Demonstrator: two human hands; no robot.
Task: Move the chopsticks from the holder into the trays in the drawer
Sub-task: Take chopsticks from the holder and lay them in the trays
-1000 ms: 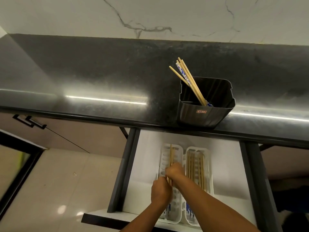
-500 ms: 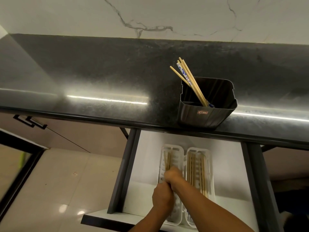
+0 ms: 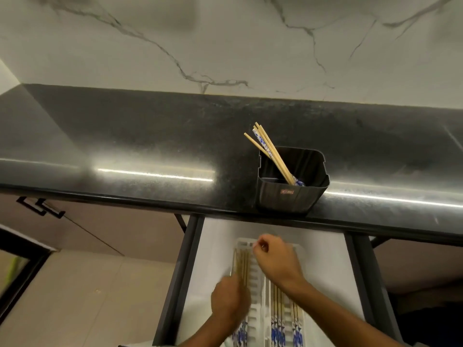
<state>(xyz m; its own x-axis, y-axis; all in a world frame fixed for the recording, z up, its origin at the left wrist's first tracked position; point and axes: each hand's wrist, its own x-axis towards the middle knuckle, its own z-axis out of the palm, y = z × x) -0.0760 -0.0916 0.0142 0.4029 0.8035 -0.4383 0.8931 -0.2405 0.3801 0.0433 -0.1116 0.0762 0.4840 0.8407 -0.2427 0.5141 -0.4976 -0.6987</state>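
Observation:
A black holder stands on the dark counter near its front edge, with several wooden chopsticks leaning to the upper left in it. Below it, the open drawer holds two white slotted trays. Chopsticks lie in the left tray, and my left hand, blurred, grips their near part. More chopsticks with blue patterned ends lie in the right tray. My right hand hovers over the trays' far end with its fingers curled and nothing visible in them.
The dark counter runs across the view under a white marbled wall. Dark drawer rails flank the drawer on both sides. To the left are a cabinet front with a black handle and a tiled floor.
My right hand has let go of the chopsticks and risen toward the trays' far end. My left hand has slid toward the left tray's left side, still on the chopsticks.

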